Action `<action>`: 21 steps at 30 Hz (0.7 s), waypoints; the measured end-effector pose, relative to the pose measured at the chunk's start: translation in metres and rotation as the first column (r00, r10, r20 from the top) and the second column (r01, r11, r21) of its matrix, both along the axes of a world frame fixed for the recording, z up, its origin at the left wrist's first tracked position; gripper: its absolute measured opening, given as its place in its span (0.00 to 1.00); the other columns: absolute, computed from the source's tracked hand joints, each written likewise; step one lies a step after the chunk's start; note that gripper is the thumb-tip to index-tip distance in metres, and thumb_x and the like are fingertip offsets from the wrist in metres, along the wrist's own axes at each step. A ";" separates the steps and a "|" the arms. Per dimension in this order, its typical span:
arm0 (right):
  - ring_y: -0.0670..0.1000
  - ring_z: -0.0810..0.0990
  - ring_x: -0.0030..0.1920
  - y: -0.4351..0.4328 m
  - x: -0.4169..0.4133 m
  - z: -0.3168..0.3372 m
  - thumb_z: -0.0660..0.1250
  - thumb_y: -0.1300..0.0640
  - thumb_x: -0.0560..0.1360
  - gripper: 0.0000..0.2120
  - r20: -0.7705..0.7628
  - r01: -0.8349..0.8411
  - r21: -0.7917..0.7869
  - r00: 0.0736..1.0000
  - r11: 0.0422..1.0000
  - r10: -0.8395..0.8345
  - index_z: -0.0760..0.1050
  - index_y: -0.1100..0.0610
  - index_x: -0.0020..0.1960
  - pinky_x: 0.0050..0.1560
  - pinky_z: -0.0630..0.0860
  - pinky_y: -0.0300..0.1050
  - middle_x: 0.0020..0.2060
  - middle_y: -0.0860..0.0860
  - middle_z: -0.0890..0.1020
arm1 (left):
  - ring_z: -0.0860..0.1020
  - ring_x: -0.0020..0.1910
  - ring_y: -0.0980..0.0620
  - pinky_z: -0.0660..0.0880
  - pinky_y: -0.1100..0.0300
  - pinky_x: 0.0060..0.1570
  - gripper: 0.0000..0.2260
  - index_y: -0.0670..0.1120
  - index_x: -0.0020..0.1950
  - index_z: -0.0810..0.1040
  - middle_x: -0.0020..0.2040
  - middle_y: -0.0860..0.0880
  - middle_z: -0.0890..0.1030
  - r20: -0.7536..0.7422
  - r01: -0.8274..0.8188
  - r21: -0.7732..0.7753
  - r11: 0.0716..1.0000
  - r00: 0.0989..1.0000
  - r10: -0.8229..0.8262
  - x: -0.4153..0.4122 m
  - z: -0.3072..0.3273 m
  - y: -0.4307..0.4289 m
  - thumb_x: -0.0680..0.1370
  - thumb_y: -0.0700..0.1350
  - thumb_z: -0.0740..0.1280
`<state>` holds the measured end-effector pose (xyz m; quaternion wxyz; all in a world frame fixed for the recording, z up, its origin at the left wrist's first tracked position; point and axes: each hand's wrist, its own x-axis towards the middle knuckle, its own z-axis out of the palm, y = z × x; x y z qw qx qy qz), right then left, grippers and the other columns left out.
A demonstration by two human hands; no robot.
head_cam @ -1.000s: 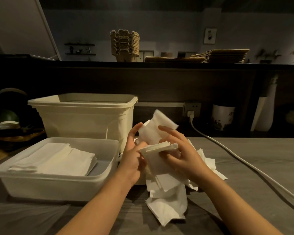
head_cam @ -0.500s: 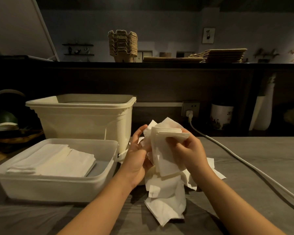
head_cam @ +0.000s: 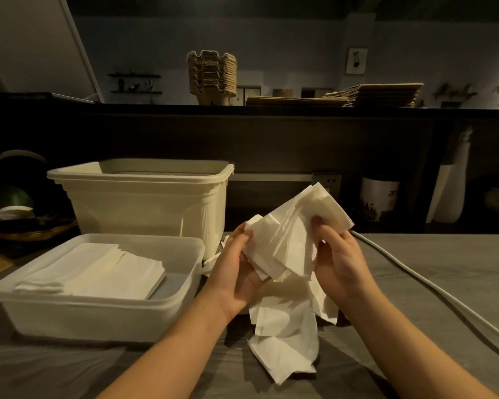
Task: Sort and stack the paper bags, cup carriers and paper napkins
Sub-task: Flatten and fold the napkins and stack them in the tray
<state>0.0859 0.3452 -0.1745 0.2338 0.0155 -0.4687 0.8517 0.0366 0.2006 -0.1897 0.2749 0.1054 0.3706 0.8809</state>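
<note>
Both my hands hold a bunch of white paper napkins (head_cam: 294, 231) above the grey table. My left hand (head_cam: 236, 266) grips its left lower edge; my right hand (head_cam: 337, 254) pinches its right side, thumb on top. Beneath them a loose heap of napkins (head_cam: 285, 335) lies on the table. A neat stack of napkins (head_cam: 98, 272) lies in the shallow white tray (head_cam: 98, 315) at the left. On the dark shelf behind stand a stack of cup carriers (head_cam: 212, 77) and flat stacked paper bags (head_cam: 375, 95).
A deep cream bin (head_cam: 144, 197) stands behind the tray. A white power cable (head_cam: 432, 289) runs from a wall socket across the table to the right. A white jar (head_cam: 379, 197) and a pale vase (head_cam: 451, 191) stand under the shelf. A basket (head_cam: 26, 228) sits far left.
The napkin bunch has been lifted a little and turned, so its top corner now points up and right. My right hand has shifted to the bunch's right side.
</note>
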 end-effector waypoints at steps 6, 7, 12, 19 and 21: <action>0.47 0.81 0.40 0.001 0.000 0.001 0.61 0.63 0.77 0.07 0.018 -0.012 -0.012 1.000 1.000 0.012 0.76 0.56 0.51 0.43 0.77 0.47 0.39 0.50 0.81 | 0.80 0.47 0.44 0.81 0.52 0.35 0.18 0.50 0.65 0.73 0.54 0.42 0.79 -0.023 -0.079 0.005 0.997 0.997 0.079 -0.001 0.000 0.001 0.75 0.42 0.66; 0.48 0.81 0.41 0.001 0.000 0.001 0.61 0.62 0.77 0.07 0.027 -0.021 -0.009 0.999 1.000 0.021 0.76 0.56 0.52 0.43 0.77 0.47 0.40 0.50 0.81 | 0.80 0.46 0.44 0.81 0.52 0.34 0.17 0.50 0.64 0.73 0.53 0.42 0.79 -0.017 -0.076 0.003 0.997 0.997 0.076 -0.001 0.000 0.001 0.75 0.42 0.66; 0.51 0.80 0.42 -0.001 0.001 0.000 0.62 0.62 0.76 0.07 0.072 -0.037 0.046 0.997 0.998 0.034 0.75 0.58 0.53 0.43 0.78 0.48 0.41 0.52 0.81 | 0.79 0.47 0.45 0.80 0.53 0.34 0.17 0.52 0.62 0.73 0.53 0.43 0.78 -0.045 -0.062 -0.070 0.996 0.997 0.059 0.000 0.000 0.003 0.74 0.46 0.68; 0.52 0.80 0.47 0.006 -0.001 0.001 0.60 0.60 0.78 0.11 0.081 -0.062 -0.131 0.994 0.989 0.073 0.71 0.57 0.60 0.40 0.79 0.49 0.47 0.54 0.79 | 0.77 0.53 0.41 0.81 0.48 0.37 0.31 0.54 0.66 0.70 0.58 0.43 0.76 -0.081 -0.028 -0.127 0.992 0.997 0.018 -0.001 -0.004 0.006 0.66 0.36 0.71; 0.52 0.80 0.47 0.010 -0.001 0.001 0.61 0.58 0.78 0.12 0.086 -0.060 -0.156 0.994 0.986 0.074 0.71 0.57 0.61 0.38 0.80 0.48 0.47 0.53 0.79 | 0.77 0.55 0.41 0.81 0.47 0.42 0.28 0.54 0.66 0.70 0.58 0.43 0.76 -0.072 -0.028 -0.121 0.992 0.997 0.020 -0.003 -0.005 0.006 0.70 0.35 0.70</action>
